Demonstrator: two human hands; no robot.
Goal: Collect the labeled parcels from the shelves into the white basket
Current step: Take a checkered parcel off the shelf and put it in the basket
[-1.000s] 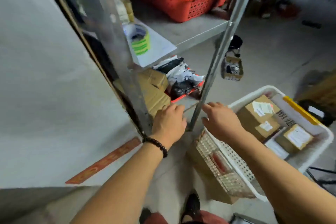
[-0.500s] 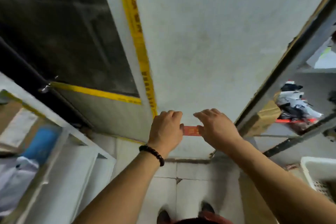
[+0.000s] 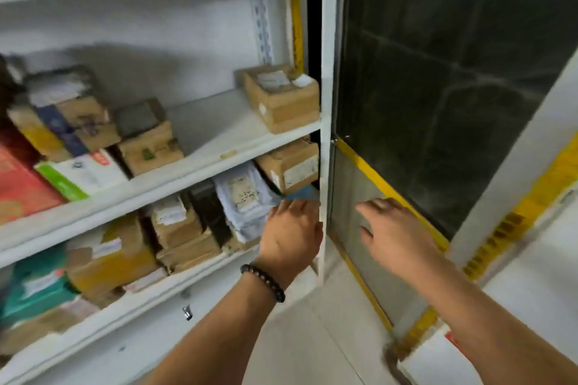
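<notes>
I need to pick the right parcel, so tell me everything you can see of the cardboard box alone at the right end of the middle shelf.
The cardboard box is brown, squat and roughly cubic, closed, with a white label and paper scraps on its top and a small white sticker on its front face. It sits flat on the middle shelf, turned slightly, its right corner near the white upright. Nothing else touches it; both hands are lower down.

The view has swung from the bare wall to white shelves [image 3: 219, 147] of parcels, left hand [image 3: 292, 233] reaching in.
</notes>
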